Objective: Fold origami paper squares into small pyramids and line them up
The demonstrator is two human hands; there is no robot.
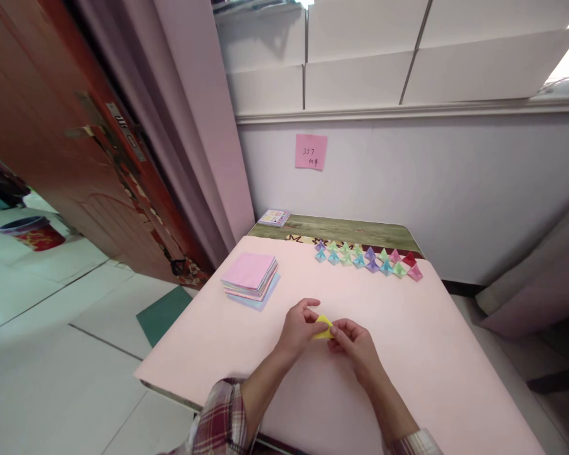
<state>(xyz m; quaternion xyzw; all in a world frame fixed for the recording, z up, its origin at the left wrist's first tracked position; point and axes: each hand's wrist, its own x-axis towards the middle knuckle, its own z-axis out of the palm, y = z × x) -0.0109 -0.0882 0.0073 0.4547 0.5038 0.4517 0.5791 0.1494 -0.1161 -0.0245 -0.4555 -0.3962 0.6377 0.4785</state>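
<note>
A small folded yellow paper (323,328) is pinched between both my hands over the middle of the pink table cover (408,341). My left hand (298,330) grips its left side with curled fingers. My right hand (353,342) holds its right side, fingers closed on it. A stack of coloured square paper sheets (250,278), pink on top, lies to the left. Several small folded paper shapes (367,258) in blue, green, purple, pink and red stand in rows at the far side of the table.
A small pack of paper (274,218) lies on the wooden tabletop (360,230) at the back. A pink sticky note (310,151) hangs on the wall. An open brown door (61,145) and a curtain (189,126) are on the left, a bucket (31,232) beyond.
</note>
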